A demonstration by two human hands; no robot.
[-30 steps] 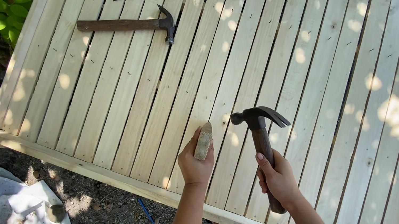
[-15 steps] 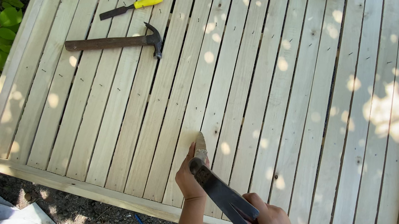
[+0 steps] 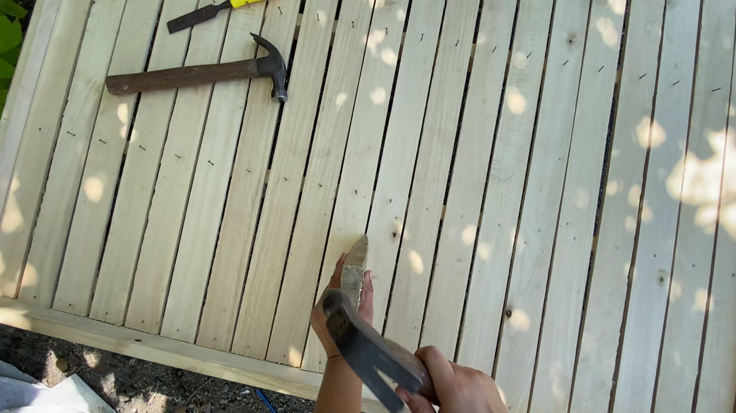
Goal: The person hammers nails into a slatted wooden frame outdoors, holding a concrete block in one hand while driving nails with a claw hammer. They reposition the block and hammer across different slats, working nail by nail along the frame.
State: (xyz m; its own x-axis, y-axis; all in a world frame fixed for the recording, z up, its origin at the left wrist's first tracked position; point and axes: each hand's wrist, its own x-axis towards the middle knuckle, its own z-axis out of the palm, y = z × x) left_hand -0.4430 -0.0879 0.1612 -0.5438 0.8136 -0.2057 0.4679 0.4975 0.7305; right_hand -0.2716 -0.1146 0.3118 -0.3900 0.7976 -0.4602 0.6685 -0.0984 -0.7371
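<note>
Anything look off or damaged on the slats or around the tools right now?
Nothing damaged. The slats lie even and parallel. A spare hammer and a yellow-handled tool lie loose on them at the far end. The right hand swings a blurred hammer close to the left hand, which holds a wood piece.

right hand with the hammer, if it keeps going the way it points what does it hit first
The right hand aims its hammer up and left toward the left hand holding a small wooden piece on the slatted panel. It probably meets that piece first; depth is unclear.
</note>
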